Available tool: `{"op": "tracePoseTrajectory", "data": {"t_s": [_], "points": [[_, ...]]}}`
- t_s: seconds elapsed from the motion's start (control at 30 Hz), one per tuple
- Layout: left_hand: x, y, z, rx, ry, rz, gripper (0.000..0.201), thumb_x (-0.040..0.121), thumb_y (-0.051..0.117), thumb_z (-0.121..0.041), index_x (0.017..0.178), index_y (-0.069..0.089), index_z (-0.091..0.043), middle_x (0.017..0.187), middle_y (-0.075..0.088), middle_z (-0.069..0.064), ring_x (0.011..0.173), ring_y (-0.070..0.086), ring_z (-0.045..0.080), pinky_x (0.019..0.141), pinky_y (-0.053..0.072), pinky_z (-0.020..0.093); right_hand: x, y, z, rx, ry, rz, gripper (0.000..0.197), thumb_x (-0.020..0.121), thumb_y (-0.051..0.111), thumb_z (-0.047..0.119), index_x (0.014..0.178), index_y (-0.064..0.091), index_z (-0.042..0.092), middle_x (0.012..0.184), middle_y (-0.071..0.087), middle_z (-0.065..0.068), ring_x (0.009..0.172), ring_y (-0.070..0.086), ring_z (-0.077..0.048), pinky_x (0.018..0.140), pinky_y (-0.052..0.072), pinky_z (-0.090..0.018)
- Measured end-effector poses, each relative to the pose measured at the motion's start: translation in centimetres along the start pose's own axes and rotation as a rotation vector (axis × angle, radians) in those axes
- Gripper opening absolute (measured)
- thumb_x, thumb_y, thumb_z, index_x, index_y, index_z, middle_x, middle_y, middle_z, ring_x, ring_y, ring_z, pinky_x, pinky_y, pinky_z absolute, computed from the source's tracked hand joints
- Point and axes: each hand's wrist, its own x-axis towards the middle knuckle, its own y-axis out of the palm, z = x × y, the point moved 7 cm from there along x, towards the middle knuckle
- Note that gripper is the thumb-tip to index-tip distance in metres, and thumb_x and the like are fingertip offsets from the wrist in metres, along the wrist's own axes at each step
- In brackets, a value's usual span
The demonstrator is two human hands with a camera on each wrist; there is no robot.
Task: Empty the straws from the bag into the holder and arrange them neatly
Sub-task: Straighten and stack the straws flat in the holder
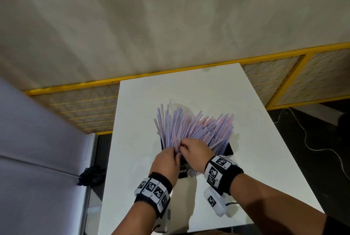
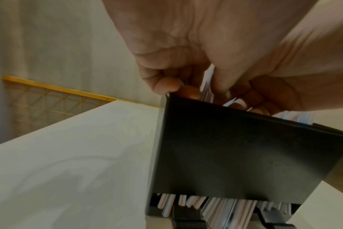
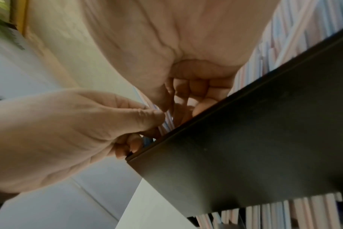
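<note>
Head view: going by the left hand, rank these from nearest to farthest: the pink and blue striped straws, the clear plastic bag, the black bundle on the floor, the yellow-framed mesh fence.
1. Pink and blue striped straws: in the left hand grip.
2. Clear plastic bag: behind the straws, mid-table.
3. Black bundle: floor, left of the table.
4. Yellow-framed mesh fence: beyond the table's far edge.
Bag and bundle are close to call.

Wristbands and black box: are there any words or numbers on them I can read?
No readable words or numbers anywhere.
Black-and-white square code patterns on the left wristband and right wristband: pictures only; the tiny marks beside them are too small to read.
White marks low on the black plastic straw holder: too blurred to read.
Pink-and-blue striped straws: stripes, no text.
</note>
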Motion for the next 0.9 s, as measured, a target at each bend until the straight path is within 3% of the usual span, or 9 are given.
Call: {"op": "tracePoseTrajectory", "data": {"t_s": [0.1, 0.2, 0.33, 0.43, 0.53, 0.67, 0.83, 0.87, 0.9], "points": [[-0.1, -0.2, 0.7, -0.057, -0.049, 0.005, 0.023, 0.101, 0.052, -0.032, 0.079, 0.044, -0.028, 0.076, 0.056, -0.007, 0.065, 0.051, 0.011, 0.057, 0.038, 0.028, -0.2, -0.1, -0.2, 0.016, -0.008, -0.022, 0.027, 0.099, 0.054, 0.021, 0.073, 0.054, 0.030, 0.069, 0.056, 0.006, 0.060, 0.051, -0.006, 0.054, 0.039, -0.027], [-0.3, -0.5, 1.3, -0.152, -0.068, -0.005, 0.015, 0.096, 0.062, -0.036, 0.086, 0.052, -0.031, 0.076, 0.064, -0.009, 0.070, 0.060, 0.010, 0.062, 0.045, 0.026, -0.7, -0.6, -0.4, 0.062, -0.014, -0.063, 0.029, 0.096, 0.059, 0.026, 0.071, 0.054, 0.038, 0.068, 0.061, 0.010, 0.061, 0.056, -0.002, 0.054, 0.038, -0.019], [-0.2, -0.7, 1.6, -0.181, -0.063, -0.012, 0.019, 0.092, 0.066, -0.032, 0.076, 0.058, -0.027, 0.071, 0.065, -0.008, 0.070, 0.061, 0.008, 0.066, 0.053, 0.028, -1.4, -1.0, 0.6, 0.186, -0.058, -0.078, 0.007, 0.095, 0.063, 0.035, 0.092, 0.069, 0.036, 0.082, 0.071, 0.017, 0.076, 0.067, 0.002, 0.069, 0.057, -0.022], [0.0, -1.5, 1.5, -0.249, -0.043, -0.052, 0.025, 0.090, 0.067, -0.026, 0.069, 0.060, -0.037, 0.070, 0.065, -0.014, 0.069, 0.061, 0.002, 0.058, 0.044, 0.011, -2.0, -1.6, 1.0, 0.248, -0.091, -0.084, 0.010, 0.095, 0.064, 0.035, 0.101, 0.072, 0.035, 0.090, 0.073, 0.020, 0.084, 0.070, 0.001, 0.078, 0.060, -0.025], [0.2, -2.5, 1.4, -0.314, -0.063, -0.099, 0.026, 0.089, 0.069, -0.023, 0.071, 0.064, -0.041, 0.073, 0.068, -0.017, 0.074, 0.062, -0.003, 0.063, 0.043, 0.005, -2.7, -2.3, 0.2, 0.287, -0.074, -0.124, 0.013, 0.093, 0.068, 0.035, 0.105, 0.072, 0.036, 0.090, 0.069, 0.024, 0.080, 0.066, 0.003, 0.074, 0.055, -0.019], [0.2, -3.3, 1.1, -0.416, -0.080, -0.134, 0.009, 0.089, 0.072, -0.030, 0.081, 0.072, -0.035, 0.079, 0.073, -0.017, 0.076, 0.067, -0.004, 0.065, 0.048, 0.008, -3.0, -2.4, -0.8, 0.205, -0.045, -0.077, 0.040, 0.091, 0.070, 0.042, 0.130, 0.062, 0.038, 0.123, 0.059, 0.020, 0.111, 0.058, 0.007, 0.098, 0.051, -0.025], [-0.2, -3.9, -1.9, -0.688, -0.006, -0.092, 0.010, 0.092, 0.072, -0.031, 0.086, 0.079, -0.025, 0.079, 0.077, -0.006, 0.076, 0.074, 0.010, 0.066, 0.056, 0.019, -3.3, -1.9, 1.4, 0.212, -0.143, 0.023, 0.046, 0.083, 0.052, 0.050, 0.119, 0.045, 0.078, 0.118, 0.063, 0.018, 0.087, 0.062, 0.005, 0.069, 0.047, -0.010], [-0.2, -4.1, -2.2, -0.741, -0.007, -0.096, 0.010, 0.092, 0.073, -0.029, 0.086, 0.079, -0.024, 0.080, 0.078, -0.003, 0.077, 0.075, 0.013, 0.067, 0.057, 0.021, -3.3, -1.9, 1.5, 0.191, -0.140, 0.030, 0.046, 0.086, 0.051, 0.047, 0.123, 0.047, 0.074, 0.115, 0.067, 0.015, 0.082, 0.064, 0.000, 0.066, 0.048, -0.013], [-0.2, -4.2, -2.2, -0.795, -0.017, -0.103, 0.009, 0.092, 0.074, -0.027, 0.087, 0.080, -0.022, 0.081, 0.078, 0.000, 0.078, 0.075, 0.015, 0.067, 0.057, 0.022, -3.2, -2.0, 1.5, 0.164, -0.133, 0.035, 0.040, 0.091, 0.051, 0.043, 0.128, 0.054, 0.059, 0.110, 0.070, 0.011, 0.080, 0.065, -0.005, 0.065, 0.052, -0.018]]}}
